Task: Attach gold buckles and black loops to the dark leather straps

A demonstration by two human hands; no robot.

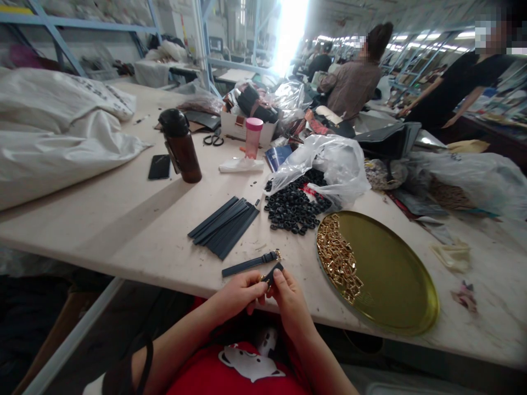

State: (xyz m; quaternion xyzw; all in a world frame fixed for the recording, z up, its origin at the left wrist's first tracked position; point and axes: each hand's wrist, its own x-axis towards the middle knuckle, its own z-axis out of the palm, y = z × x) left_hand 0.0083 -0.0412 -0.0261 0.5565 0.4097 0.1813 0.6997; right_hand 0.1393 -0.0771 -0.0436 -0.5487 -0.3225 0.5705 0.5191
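Note:
Between my two hands, at the table's front edge, is a dark strap [273,272] with a gold buckle [264,279] at its left end. My left hand [247,288] pinches the buckle end. The fingers of my right hand [288,293] are closed on the strap's other end. Just beyond them lies another dark strap [249,264] with a loop and a gold buckle on its right end. Farther back is a fanned stack of dark strips [226,225]. A heap of small black loops [294,208] spills from a clear plastic bag [337,170].
A round gold tray [395,269] on the right holds many gold buckles [337,258]. A dark bottle [181,148], phone [159,167], scissors [213,138] and pink-lidded cup [253,137] stand or lie farther back. White sacking [53,131] covers the left. Two people are beyond the table.

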